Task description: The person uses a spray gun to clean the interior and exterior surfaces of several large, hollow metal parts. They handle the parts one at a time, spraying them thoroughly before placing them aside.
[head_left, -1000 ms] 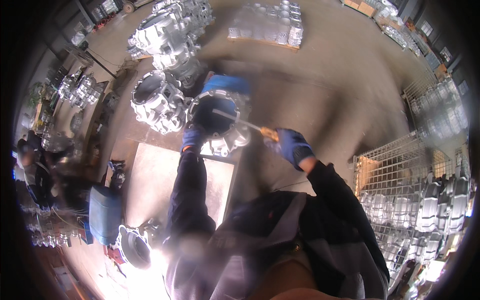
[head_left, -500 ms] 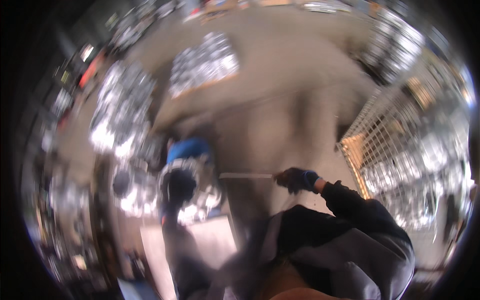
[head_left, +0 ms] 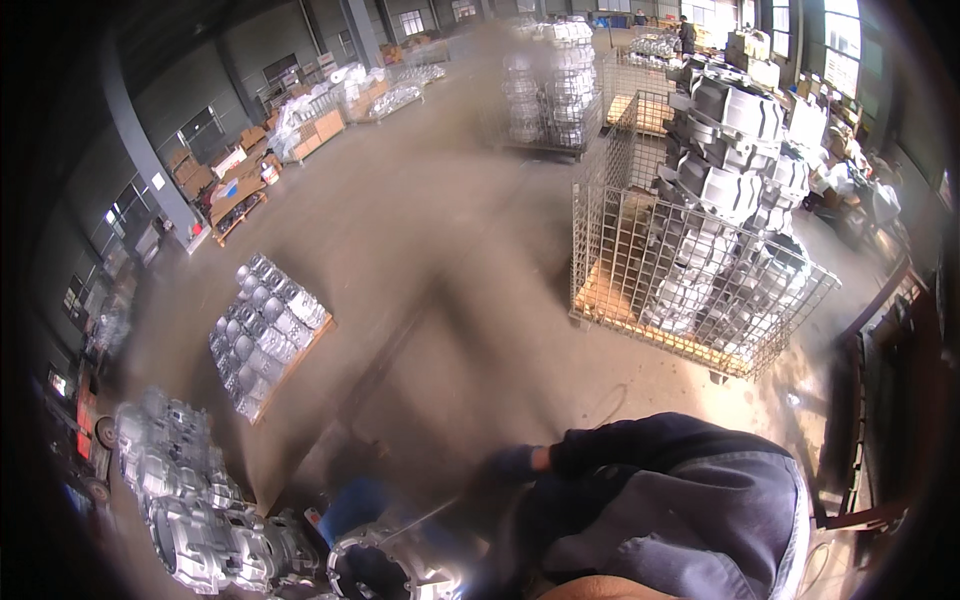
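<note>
My right hand (head_left: 515, 462), in a dark glove, is low in the middle, past the cuff of my dark sleeve (head_left: 610, 447). It is smeared by motion, so its fingers cannot be read. A thin pale line (head_left: 428, 516) runs from near this hand towards a silver metal casting (head_left: 345, 560) with a large round opening at the lower edge. Whether the hand holds that line as a rod is unclear. Behind the casting is a blurred blue object (head_left: 355, 505). My left hand does not show.
A wire mesh cage (head_left: 690, 285) holding stacked castings (head_left: 720, 190) stands to the right. More castings (head_left: 190, 530) are grouped at lower left. Beyond them lies a loaded pallet (head_left: 262, 335). A dark metal frame (head_left: 870, 400) is at far right, and a pillar (head_left: 150, 150) at left.
My view has swung up and to the right, bringing the mesh cage and far hall into sight. The castings now sit lower in the picture. My right hand appears lower and further left.
</note>
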`<state>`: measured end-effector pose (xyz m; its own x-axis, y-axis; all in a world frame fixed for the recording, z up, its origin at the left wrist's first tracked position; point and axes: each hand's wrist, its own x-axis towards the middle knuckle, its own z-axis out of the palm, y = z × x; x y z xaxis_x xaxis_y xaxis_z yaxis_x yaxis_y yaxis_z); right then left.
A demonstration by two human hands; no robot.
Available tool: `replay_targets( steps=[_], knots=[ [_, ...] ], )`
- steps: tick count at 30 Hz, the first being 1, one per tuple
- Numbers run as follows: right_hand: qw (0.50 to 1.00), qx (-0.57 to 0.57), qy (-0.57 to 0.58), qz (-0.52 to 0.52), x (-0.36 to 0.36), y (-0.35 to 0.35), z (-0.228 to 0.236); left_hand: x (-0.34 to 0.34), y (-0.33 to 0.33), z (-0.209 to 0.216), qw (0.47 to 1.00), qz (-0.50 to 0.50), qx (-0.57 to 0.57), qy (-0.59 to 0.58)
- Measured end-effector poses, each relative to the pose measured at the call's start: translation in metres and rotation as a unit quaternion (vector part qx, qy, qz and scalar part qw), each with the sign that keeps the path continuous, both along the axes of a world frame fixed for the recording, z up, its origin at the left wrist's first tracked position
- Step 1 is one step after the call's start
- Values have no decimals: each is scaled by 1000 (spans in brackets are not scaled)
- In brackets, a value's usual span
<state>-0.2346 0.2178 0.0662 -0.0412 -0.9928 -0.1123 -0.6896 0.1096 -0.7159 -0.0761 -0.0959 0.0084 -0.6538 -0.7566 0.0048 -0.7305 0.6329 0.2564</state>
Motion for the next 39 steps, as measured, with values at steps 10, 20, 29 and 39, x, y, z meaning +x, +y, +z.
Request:
replay_targets(
  steps=[10, 20, 29, 39],
  knots=[
    [980, 49, -124, -146, -5, -14, 51, 1, 12, -8, 1000, 10, 23, -4],
    [987, 80, -88, -105, -30, 30, 69, 11, 33, -17, 999, 33, 25, -4],
    [985, -128, -116, -27, -31, 30, -48, 123, 54, -56, 993, 92, 65, -38],
    [975, 25, -207, 72, -13, 25, -98, 155, 67, -81, 963, 100, 225, 113]
  ],
)
